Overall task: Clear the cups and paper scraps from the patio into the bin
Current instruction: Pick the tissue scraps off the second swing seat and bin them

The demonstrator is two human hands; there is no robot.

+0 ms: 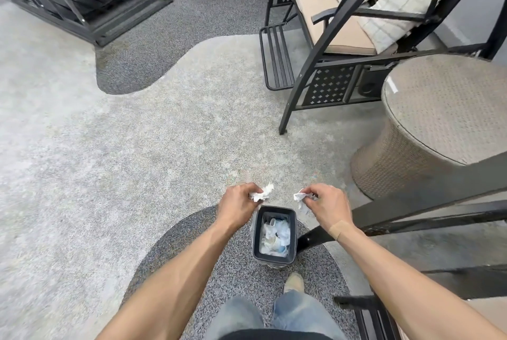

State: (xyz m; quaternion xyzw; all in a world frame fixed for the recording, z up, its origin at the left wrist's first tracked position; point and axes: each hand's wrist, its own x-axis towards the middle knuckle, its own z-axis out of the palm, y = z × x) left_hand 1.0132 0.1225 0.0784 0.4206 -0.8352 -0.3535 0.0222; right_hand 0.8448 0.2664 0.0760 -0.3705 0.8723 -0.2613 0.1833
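Both hands hover above the far rim of the bin (275, 210), the left hand (238, 204) pinching one paper scrap (262, 193), the right hand (325, 205) pinching another (300, 197). Let go here, the light scraps could drift past the narrow, nearly full opening onto the floor (137, 147).

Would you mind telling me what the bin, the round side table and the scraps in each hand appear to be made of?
The bin looks like dark, smooth plastic, judging by its thin moulded rim. The round side table seems woven wicker or resin rattan, with a textured beige weave. The scraps in the left hand and the right hand look like crumpled white tissue or paper.
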